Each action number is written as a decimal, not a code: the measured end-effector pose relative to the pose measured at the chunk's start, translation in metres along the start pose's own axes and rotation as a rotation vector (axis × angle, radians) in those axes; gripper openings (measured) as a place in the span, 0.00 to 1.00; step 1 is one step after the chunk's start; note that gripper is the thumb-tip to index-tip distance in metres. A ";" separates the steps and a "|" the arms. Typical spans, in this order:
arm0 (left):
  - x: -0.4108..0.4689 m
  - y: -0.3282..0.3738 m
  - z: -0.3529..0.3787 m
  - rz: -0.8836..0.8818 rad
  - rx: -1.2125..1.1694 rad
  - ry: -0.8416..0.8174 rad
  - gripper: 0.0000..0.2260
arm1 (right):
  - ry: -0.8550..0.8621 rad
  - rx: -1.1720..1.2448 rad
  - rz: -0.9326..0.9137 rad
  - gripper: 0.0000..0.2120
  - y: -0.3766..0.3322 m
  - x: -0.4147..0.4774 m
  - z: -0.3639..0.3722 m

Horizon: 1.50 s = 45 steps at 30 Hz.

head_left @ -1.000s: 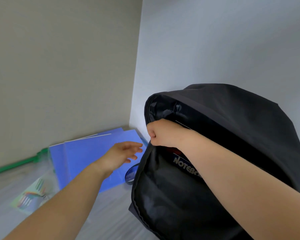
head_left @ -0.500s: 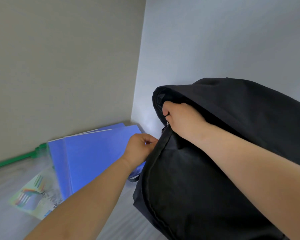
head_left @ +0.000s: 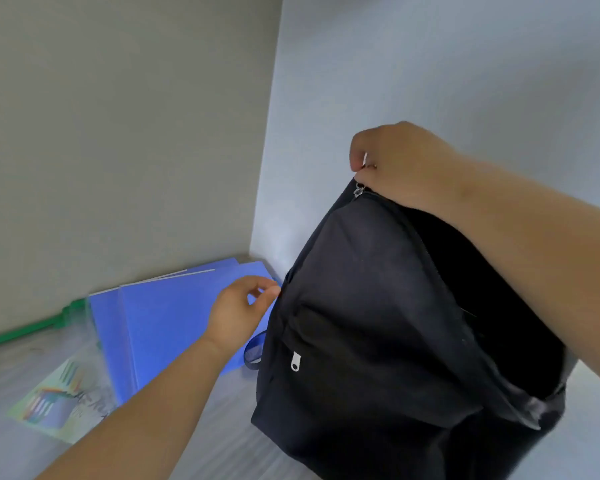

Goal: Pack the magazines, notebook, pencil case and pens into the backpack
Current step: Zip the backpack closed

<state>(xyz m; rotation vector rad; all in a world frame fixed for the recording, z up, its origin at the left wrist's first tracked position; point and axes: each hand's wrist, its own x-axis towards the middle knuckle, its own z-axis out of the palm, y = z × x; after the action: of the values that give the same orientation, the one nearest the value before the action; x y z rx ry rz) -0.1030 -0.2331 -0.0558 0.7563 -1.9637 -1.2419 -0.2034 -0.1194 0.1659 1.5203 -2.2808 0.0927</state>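
A black backpack (head_left: 368,323) stands upright on the table at the right, its main zipper partly closed along the left side and still gaping on the right. My right hand (head_left: 399,164) pinches the metal zipper pull at the bag's top corner. My left hand (head_left: 239,313) pinches the backpack's left edge near the seam. A white zipper pull (head_left: 295,361) hangs on the front pocket. The bag's contents are hidden in its dark inside.
Blue folders (head_left: 167,320) lie flat in the corner left of the bag. A clear sleeve with a colourful printed sheet (head_left: 56,400) lies in front of them. A green strip (head_left: 21,334) runs along the left wall. A dark round object (head_left: 254,351) peeks out beside the bag.
My right hand has pulled the zipper up and round to the bag's top, closing the left side over the notebook. My left hand has moved from the folders to grip the bag's edge.
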 end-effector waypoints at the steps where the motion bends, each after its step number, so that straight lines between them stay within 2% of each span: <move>1: 0.002 0.018 0.000 0.084 -0.051 0.018 0.07 | -0.002 0.013 -0.003 0.09 0.000 -0.003 0.003; 3: 0.011 0.054 0.002 0.232 -0.115 -0.019 0.19 | 0.012 0.049 -0.006 0.08 -0.001 -0.007 0.006; 4: 0.016 0.071 0.004 0.284 -0.094 -0.055 0.21 | 0.021 0.065 -0.004 0.08 -0.002 -0.008 0.006; 6: 0.025 0.095 0.010 0.341 -0.010 -0.091 0.14 | 0.027 0.080 0.007 0.08 -0.001 -0.010 0.005; 8: 0.031 0.106 0.014 0.307 0.040 -0.048 0.06 | 0.013 0.072 0.027 0.09 0.002 -0.014 0.003; 12: 0.037 0.106 0.018 0.272 0.090 0.019 0.08 | 0.012 0.079 0.068 0.10 0.009 -0.025 -0.010; 18: 0.037 0.103 0.018 0.235 0.071 0.072 0.08 | 0.006 0.240 0.171 0.14 0.022 -0.041 -0.037; 23: 0.037 0.104 0.018 0.238 0.090 0.092 0.08 | -0.007 0.327 0.242 0.11 0.032 -0.056 -0.043; 29: 0.039 0.110 0.018 0.236 0.230 0.104 0.09 | 0.001 0.425 0.317 0.10 0.045 -0.080 -0.038; 32: 0.034 0.113 0.017 0.241 0.387 0.099 0.12 | 0.082 0.475 0.329 0.13 0.046 -0.087 -0.037; 34: 0.026 0.117 0.017 0.265 0.403 0.128 0.12 | 0.140 0.452 0.308 0.17 0.041 -0.085 -0.034; 37: 0.004 0.136 0.019 0.483 0.181 0.122 0.16 | 0.145 0.439 0.274 0.20 0.030 -0.087 -0.031; 40: -0.024 0.154 0.019 0.731 0.091 0.080 0.18 | 0.260 0.499 0.286 0.17 0.032 -0.111 -0.032; 43: -0.054 0.150 0.027 0.916 0.219 0.000 0.20 | 0.450 0.596 0.395 0.06 0.042 -0.156 -0.018; 45: -0.066 0.143 0.040 0.976 0.371 -0.067 0.23 | 0.526 0.613 0.531 0.10 0.049 -0.189 0.007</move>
<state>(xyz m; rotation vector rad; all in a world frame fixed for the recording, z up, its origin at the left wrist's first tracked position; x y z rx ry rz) -0.1110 -0.1079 0.0477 -0.1353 -2.1959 -0.3219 -0.1868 0.0636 0.0993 0.8966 -2.2223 1.2700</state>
